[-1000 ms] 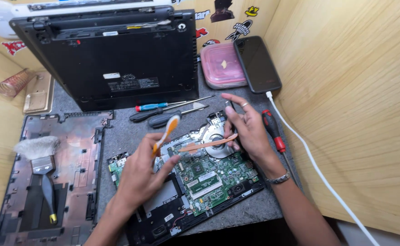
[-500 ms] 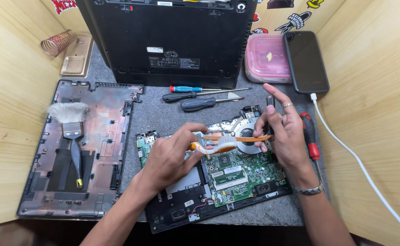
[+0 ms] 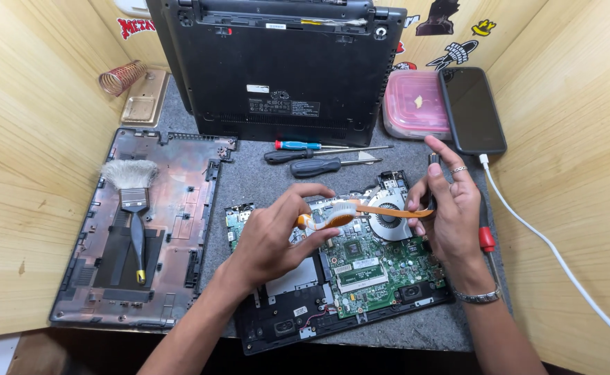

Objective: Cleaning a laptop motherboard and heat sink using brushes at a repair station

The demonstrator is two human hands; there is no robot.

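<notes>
Left hand grips the orange toothbrush over the green motherboard; right hand pinches its handle end. Chassis open, cleaning unfinished.

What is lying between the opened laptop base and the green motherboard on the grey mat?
In the head view, three screwdrivers lie between the laptop base and the motherboard.

Left hand and right hand gripping an orange-handled toothbrush by its two ends, bristles over the green motherboard (fan just at the board's 1 o'clock). At 12 o'clock, three screwdrivers before an upturned black laptop base. At 9 o'clock, paintbrush lying on the removed cover. At 2 o'clock, phone on a pink box.
</notes>
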